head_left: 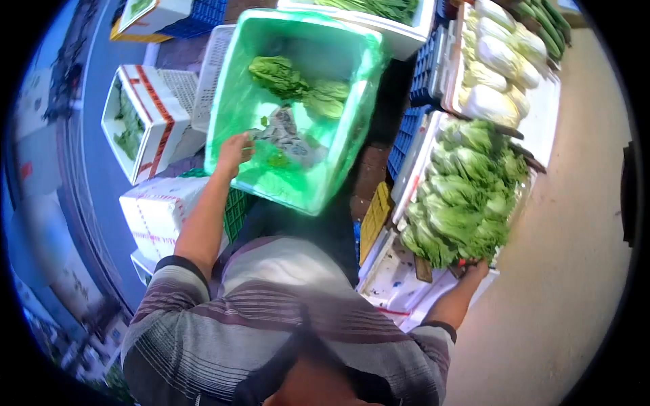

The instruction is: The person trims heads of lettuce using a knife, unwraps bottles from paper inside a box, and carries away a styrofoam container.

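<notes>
My left hand (235, 153) is over the near-left rim of a foam box (220, 108) lined with green plastic. Its fingers are closed at the left end of a crumpled grey sheet (292, 141) that looks like newspaper. Beyond the sheet, two leafy lettuces (279, 76) lie in the box. At the near end of a heaped lettuce pile (467, 193), my right hand (477, 270) has its fingers curled around something small and dark with a red spot. The leaves partly hide those fingers, so I cannot make out what it is.
Chinese cabbages (497, 57) lie beyond the pile, with long green vegetables (544, 27) at the far right. Blue crates (409, 139) and a yellow crate (376, 220) stand under the right-hand display. Foam boxes (154, 125) are on the left. Another foam box of greens (379, 8) stands ahead.
</notes>
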Action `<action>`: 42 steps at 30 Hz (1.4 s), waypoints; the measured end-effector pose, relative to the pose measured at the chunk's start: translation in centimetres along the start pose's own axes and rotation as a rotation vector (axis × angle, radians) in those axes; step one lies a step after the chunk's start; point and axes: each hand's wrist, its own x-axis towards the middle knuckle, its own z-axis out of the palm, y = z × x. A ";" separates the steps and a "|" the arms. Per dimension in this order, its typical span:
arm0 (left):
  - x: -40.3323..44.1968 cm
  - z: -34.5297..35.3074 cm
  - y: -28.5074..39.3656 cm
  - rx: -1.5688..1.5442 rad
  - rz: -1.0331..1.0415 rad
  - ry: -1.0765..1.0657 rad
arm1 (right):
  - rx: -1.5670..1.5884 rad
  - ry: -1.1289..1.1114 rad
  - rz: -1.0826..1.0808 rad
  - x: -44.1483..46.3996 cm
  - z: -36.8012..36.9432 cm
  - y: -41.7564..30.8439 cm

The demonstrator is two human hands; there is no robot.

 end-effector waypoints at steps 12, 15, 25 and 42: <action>14.1 5.6 9.8 0.916 0.781 0.127 | -0.178 0.220 -0.512 -13.8 -0.8 -4.5; 20.1 6.3 14.7 1.162 0.739 0.018 | -0.314 0.210 -0.732 -23.3 1.1 -4.2; 23.6 6.8 15.7 1.639 0.787 -0.154 | -0.418 -0.309 -0.739 -42.5 9.0 8.8; 5.6 -3.3 6.0 -0.771 -0.171 -0.661 | -0.676 -1.340 -0.364 -59.4 24.2 26.1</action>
